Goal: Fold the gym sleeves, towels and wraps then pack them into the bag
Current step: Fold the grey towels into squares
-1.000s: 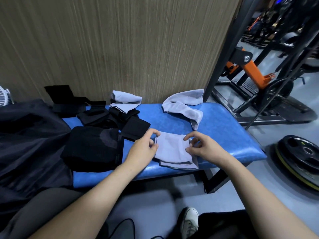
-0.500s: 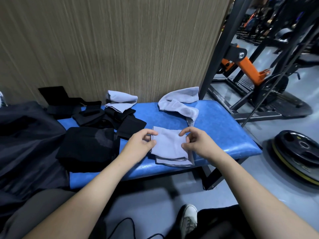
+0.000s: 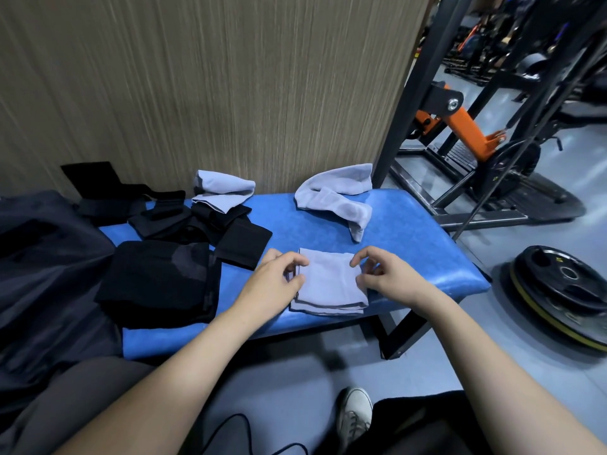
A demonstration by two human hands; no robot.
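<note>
- Towel (image 3: 330,282), grey and folded into a square, lies at the centre of the frame on the front edge of the blue bench (image 3: 410,244).
- Left hand (image 3: 272,285) pinches its left edge; right hand (image 3: 391,277) has curled fingers at its right edge, probably pinching it too.
- Risk: uneven pulls could slide the layers apart, undoing the fold.
- Risk: being so close to the edge, it may slip to the floor.
- Loose grey towels (image 3: 335,198) and black wraps (image 3: 197,221) wait in the upper middle and left.
</note>
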